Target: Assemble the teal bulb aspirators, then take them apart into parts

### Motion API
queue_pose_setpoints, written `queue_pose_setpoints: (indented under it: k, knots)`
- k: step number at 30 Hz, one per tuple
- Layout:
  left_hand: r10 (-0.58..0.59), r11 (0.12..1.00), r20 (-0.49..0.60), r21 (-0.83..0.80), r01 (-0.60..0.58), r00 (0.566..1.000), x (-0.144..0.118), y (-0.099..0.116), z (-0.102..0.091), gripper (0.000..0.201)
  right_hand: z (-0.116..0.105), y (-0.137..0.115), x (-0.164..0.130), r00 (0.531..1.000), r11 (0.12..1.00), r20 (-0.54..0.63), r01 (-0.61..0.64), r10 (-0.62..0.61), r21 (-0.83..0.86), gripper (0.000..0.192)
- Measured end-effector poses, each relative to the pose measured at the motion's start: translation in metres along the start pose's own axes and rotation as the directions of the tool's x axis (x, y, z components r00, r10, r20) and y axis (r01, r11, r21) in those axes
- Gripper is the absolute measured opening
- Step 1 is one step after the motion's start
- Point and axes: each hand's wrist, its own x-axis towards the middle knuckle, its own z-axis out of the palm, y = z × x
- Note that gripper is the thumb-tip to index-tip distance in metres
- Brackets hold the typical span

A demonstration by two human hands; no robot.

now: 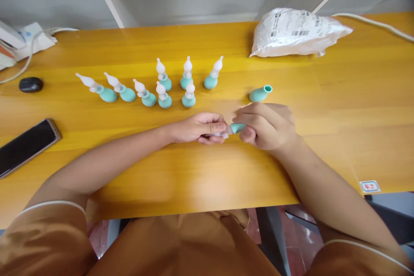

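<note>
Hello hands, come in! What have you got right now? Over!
Left hand and right hand both shut on one teal bulb with clear tip. Spare teal bulb lies just beyond. Eight finished ones stand farther back. Nothing in between.

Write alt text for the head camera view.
Two hands, left hand and right hand, hold a small teal bulb with a clear tip between them over a yellow table. Eight assembled teal-and-white bulbs stand behind; one open teal bulb lies apart, near a white bag.
</note>
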Motion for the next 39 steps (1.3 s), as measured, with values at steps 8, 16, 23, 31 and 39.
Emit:
queue_pose_setpoints:
  k: [8,16,23,31,39]
  knots:
    - [0.000,1.000,0.011,-0.028,0.000,1.000,0.000,-0.002,0.005,0.052,-0.007,0.001,0.004,0.994,0.994,0.002,0.108,-0.108,0.006,0.029]
    - [0.225,0.968,-0.163,0.153,-0.201,0.961,0.005,-0.012,0.004,0.057,-0.006,-0.005,0.007,0.991,0.991,0.090,-0.086,0.095,-0.100,0.028]
    - [0.418,0.875,-0.194,0.348,-0.336,0.888,0.006,-0.017,0.004,0.051,-0.003,-0.013,0.007,0.968,0.963,0.154,-0.161,0.196,-0.215,0.024]
    - [0.494,0.789,-0.273,0.539,-0.294,0.826,0.003,-0.021,0.009,0.042,0.000,-0.020,0.012,0.944,0.942,0.158,-0.251,0.289,-0.222,0.022]
    - [0.556,0.714,-0.285,0.644,-0.274,0.781,0.002,-0.020,0.009,0.026,0.001,-0.019,0.009,0.886,0.912,0.222,-0.379,0.407,-0.158,0.024]
